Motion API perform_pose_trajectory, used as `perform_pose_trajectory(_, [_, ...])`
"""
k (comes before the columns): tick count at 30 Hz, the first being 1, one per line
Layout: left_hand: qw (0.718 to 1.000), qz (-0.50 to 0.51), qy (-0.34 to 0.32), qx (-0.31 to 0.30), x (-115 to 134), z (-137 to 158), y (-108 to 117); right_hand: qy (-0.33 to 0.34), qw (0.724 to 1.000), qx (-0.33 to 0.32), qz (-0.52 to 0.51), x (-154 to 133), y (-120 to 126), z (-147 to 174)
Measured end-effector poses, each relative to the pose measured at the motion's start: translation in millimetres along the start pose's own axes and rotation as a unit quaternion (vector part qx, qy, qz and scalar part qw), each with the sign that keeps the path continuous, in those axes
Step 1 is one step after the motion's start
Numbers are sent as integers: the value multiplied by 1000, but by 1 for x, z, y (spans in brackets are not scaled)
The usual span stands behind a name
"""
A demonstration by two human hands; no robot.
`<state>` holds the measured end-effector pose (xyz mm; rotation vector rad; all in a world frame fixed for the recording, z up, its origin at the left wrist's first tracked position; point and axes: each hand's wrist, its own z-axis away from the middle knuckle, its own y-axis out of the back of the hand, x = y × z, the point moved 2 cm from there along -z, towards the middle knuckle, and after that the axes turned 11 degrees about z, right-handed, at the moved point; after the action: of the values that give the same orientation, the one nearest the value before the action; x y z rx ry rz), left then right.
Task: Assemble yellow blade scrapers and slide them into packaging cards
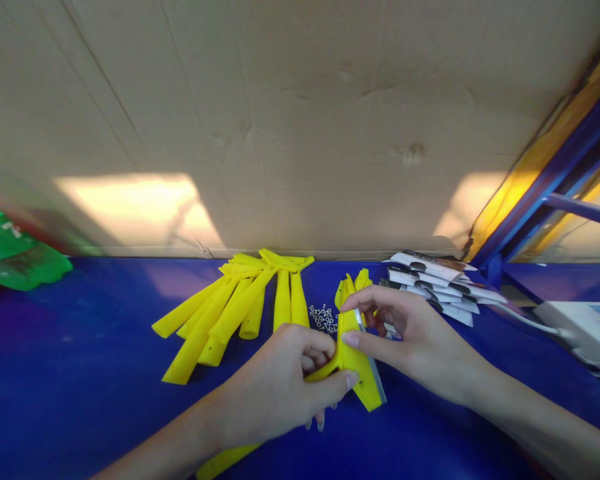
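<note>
Yellow plastic, T-shaped piece [349,357] — held above the blue table [105,400], just in front of the small screws [323,320]. Left hand [285,373] comes in from lower left, back of hand up, fingers curled and clamped on the neck, thumb stretched toward the crosspiece. Right hand [413,330] comes from lower right, wrist bent inward; thumb and forefinger grip the crosspiece beside its pale edge strip [377,381] — thumb on the face, forefinger near the upper end.
</note>
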<state>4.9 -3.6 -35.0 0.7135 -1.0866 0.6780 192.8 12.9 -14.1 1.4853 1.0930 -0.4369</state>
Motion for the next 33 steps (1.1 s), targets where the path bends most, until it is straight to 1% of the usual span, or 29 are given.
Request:
perform_pose_trajectory(2, [1000, -8, 3, 0, 2, 1, 0, -6, 1000, -14, -6, -1, 1, 0])
perform_pose_trajectory(5, [1000, -14, 5, 6, 5, 0, -1, -39, 998, -36, -40, -2, 0, -1])
perform_pose_trajectory(8, [1000, -9, 12, -3, 3, -1, -2, -61, 995, -46, -67, -2, -2, -1])
perform_pose_trajectory(10, [999, -41, -8, 5, 1, 0, 0, -76, 993, -42, -82, 0, -2, -2])
perform_pose_trajectory(12, [989, -124, -66, 50, -2, 2, 5, -101, 989, -30, -100, 4, -2, -2])
perform_pose_trajectory(14, [958, -227, -140, 108, -3, 6, 10, -127, 985, -19, -118, 9, -1, -3])
perform_pose_trajectory(15, [938, -274, -178, 119, -4, 9, 11, -137, 983, -15, -125, 11, -1, -3])
perform_pose_trajectory(16, [916, -317, -220, 113, -3, 12, 12, -143, 981, -12, -129, 12, -1, -3])
perform_pose_trajectory(17, [892, -360, -259, 86, -3, 14, 11, -145, 981, -10, -131, 13, 0, -3])
perform_pose_trajectory(18, [867, -405, -283, 66, -3, 16, 10, -144, 981, -8, -131, 14, 0, -4])
perform_pose_trajectory(20, [821, -476, -313, 47, -1, 18, 9, -139, 981, -4, -132, 13, 1, -4])
perform_pose_trajectory(21, [802, -499, -324, 50, 0, 19, 8, -137, 982, -4, -134, 12, 2, -4])
perform_pose_trajectory(23, [774, -527, -345, 61, 3, 19, 8, -135, 981, -10, -139, 10, 3, -4])
perform_pose_trajectory(25, [755, -541, -365, 68, 5, 19, 8, -136, 980, -17, -144, 9, 4, -5])
perform_pose_trajectory(28, [739, -545, -390, 76, 5, 20, 9, -131, 980, -18, -148, 13, 1, -5])
perform_pose_trajectory(30, [731, -545, -403, 79, 4, 21, 10, -120, 980, -9, -156, 18, -2, -6])
perform_pose_trajectory(33, [728, -540, -415, 77, 3, 22, 10, -109, 981, 0, -161, 27, -6, -6])
